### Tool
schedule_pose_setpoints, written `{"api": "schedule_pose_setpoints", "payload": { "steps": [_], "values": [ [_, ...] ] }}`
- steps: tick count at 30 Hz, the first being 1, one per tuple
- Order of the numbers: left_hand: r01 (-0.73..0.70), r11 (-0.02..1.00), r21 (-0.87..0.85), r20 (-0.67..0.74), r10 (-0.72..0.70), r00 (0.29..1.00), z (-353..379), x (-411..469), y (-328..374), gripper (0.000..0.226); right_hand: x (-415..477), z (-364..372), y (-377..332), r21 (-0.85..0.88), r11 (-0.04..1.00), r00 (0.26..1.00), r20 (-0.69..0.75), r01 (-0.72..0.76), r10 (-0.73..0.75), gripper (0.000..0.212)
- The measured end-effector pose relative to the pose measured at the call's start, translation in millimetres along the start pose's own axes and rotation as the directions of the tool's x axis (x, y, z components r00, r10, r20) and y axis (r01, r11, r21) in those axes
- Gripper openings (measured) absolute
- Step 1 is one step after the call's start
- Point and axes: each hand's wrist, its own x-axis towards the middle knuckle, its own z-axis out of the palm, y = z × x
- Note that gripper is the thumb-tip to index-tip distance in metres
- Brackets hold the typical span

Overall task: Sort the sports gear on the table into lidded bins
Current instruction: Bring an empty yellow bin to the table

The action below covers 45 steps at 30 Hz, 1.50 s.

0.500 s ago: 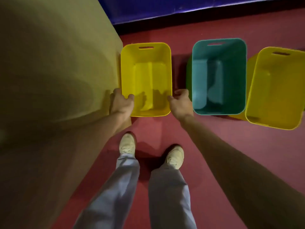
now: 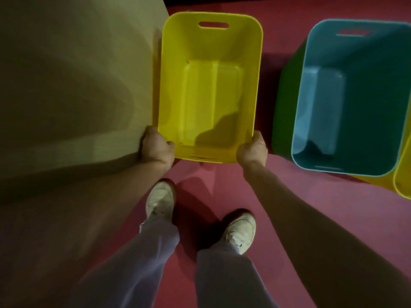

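Floor (image 2: 289,196): dull red, matte, I see hard shadows on it | Table (image 2: 66,85): pale wood-grain top along my left | Light: dim, uneven.

Smooth glossy plastic yellow bin (image 2: 173,85), matt wood-grain table (image 2: 77,74), matt red floor (image 2: 311,207).

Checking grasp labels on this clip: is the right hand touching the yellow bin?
Touching. The head view shows the right hand closed over the near right corner of the yellow bin, fingers wrapped on its rim.
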Motion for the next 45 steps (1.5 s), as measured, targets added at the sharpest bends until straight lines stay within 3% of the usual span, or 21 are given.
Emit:
{"api": "schedule_pose_setpoints", "payload": {
  "steps": [4,9,15,21,26,33,39,45],
  "values": [
    [-0.039,0.998,0.056,-0.031,0.041,0.999,-13,-14,12,0.038,-8,-23,-8,-0.018,1.0,0.999,-0.033,-0.012,0.012,0.046],
    [-0.082,0.996,-0.033,-0.054,0.08,0.995,-69,-40,44,0.029,-41,-64,-22,0.047,0.998,0.999,-0.032,-0.031,0.032,0.052],
    [-0.106,0.981,-0.163,-0.016,0.105,0.994,-144,-85,94,0.039,-111,-127,-52,0.091,0.996,0.999,-0.04,0.016,-0.013,0.055],
    [-0.241,0.958,-0.158,-0.058,0.235,0.97,-248,-176,137,0.047,-211,-244,-111,0.148,0.984,0.989,-0.119,0.103,-0.086,0.046],
    [-0.366,0.926,-0.089,-0.131,0.353,0.926,-343,-263,181,0.027,-306,-340,-177,0.185,0.956,0.967,-0.163,0.226,-0.197,0.041],
    [-0.515,0.84,-0.171,-0.164,0.491,0.856,-477,-347,210,0.029,-405,-443,-260,-0.013,0.939,0.93,-0.132,0.344,-0.342,0.031],
    [-0.577,0.799,-0.171,-0.23,0.537,0.811,-578,-381,184,0.031,-486,-447,-326,-0.109,0.897,0.884,-0.159,0.428,-0.441,0.032],
    [-0.493,0.85,-0.186,-0.287,0.432,0.855,-670,-377,105,0.025,-566,-386,-374,-0.193,0.811,0.805,-0.132,0.551,-0.578,0.022]
  ]
}}
